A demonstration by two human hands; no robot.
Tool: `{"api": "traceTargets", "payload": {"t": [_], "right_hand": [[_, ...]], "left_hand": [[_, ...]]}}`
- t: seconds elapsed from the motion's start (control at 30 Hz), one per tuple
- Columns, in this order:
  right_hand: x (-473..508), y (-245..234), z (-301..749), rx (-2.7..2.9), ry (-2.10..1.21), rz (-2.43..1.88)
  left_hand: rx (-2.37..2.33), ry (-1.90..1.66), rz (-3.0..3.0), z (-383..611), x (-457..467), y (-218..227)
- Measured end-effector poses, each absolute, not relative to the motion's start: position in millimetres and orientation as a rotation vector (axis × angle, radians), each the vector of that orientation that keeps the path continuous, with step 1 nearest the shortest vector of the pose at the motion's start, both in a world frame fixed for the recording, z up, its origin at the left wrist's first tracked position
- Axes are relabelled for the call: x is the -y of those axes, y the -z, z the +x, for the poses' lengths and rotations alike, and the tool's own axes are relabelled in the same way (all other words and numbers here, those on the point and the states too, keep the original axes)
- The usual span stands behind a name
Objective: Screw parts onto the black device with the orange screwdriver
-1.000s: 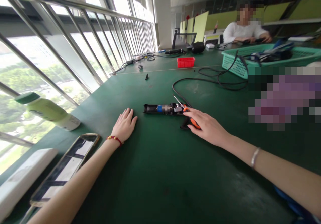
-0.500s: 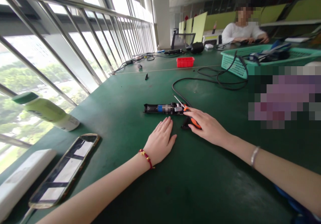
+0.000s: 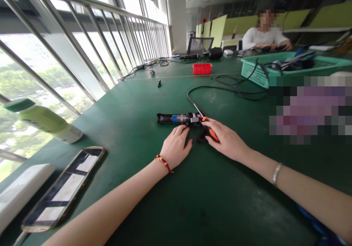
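On the smooth green table (image 3: 220, 202), the long black tool (image 3: 178, 119), its shell (image 3: 164, 119) open around a blue band (image 3: 174, 119) and a metallic cylinder (image 3: 182, 119), lies at twelve o'clock from the left hand (image 3: 176, 145), whose fingers are close together, with the thumb apart. The right hand (image 3: 227, 139), at three o'clock from the left, has its fingers closed on the rounded orange-black handle (image 3: 213, 135) of a screwdriver (image 3: 205, 119), whose thin, shiny shaft (image 3: 198, 109) points to eleven o'clock.
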State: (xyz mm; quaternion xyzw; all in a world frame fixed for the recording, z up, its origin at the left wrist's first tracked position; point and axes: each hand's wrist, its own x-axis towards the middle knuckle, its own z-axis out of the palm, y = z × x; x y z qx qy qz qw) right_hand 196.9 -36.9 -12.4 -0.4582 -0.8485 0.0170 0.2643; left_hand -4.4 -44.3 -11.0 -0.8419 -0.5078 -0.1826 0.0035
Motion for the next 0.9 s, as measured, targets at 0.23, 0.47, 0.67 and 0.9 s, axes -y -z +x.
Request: {"api": "traceTargets", "payload": {"t": [0.23, 0.47, 0.67, 0.9], "right_hand": [[39, 9, 195, 2.314, -0.033, -1.170], [40, 8, 197, 2.335, -0.047, -1.171], [39, 8, 200, 2.379, -0.053, -1.188], [39, 7, 200, 2.408, -0.040, -1.183]], "left_hand": [[1.538, 0.531, -2.734, -12, 29, 7], [1.348, 0.428, -2.847, -33, 16, 1], [1.238, 0.296, -2.872, -47, 10, -5], [1.074, 0.209, -2.758, -56, 8, -7]]}}
